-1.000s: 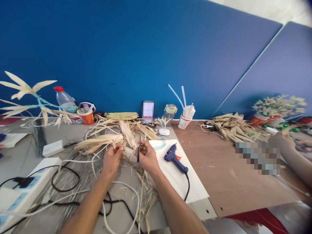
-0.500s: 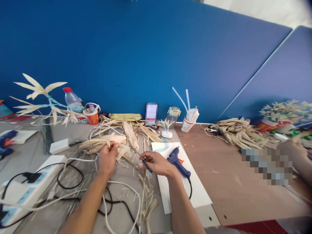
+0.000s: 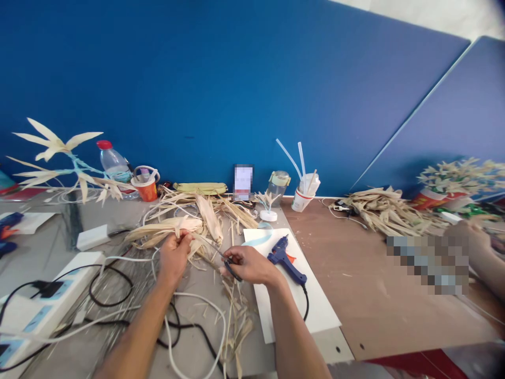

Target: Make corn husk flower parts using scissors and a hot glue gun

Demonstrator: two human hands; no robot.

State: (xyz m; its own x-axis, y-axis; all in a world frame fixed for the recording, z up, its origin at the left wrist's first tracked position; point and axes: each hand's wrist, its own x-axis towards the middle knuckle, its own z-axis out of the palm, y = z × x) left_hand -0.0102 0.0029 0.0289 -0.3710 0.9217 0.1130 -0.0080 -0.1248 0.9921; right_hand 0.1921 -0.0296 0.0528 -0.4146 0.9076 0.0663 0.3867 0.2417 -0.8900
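My left hand (image 3: 173, 259) is closed, thumb and finger pinching a pale strip of dried corn husk (image 3: 200, 238). My right hand (image 3: 252, 264) grips a pair of scissors (image 3: 234, 270) by the dark handles. Their thin blades point up and left toward the husk; whether they touch it is too fine to tell. Just beyond both hands lies a heap of dried corn husks (image 3: 209, 216), with loose scraps (image 3: 240, 326) scattered below my right hand. A blue glue gun (image 3: 284, 260) rests on white paper (image 3: 311, 308) to the right of that hand.
A white power strip (image 3: 59, 295) and looping cables lie at left. Behind stand a red-capped bottle (image 3: 114, 162), an orange cup (image 3: 147, 188), a phone (image 3: 243, 182), a jar (image 3: 278, 185) and a white cup (image 3: 303, 200). Another person's hand (image 3: 469, 242) is at far right.
The scissors in my right hand have swung so their blades now show, reaching toward the husk. The piece at my left fingertips looks narrower. The view has shifted slightly.
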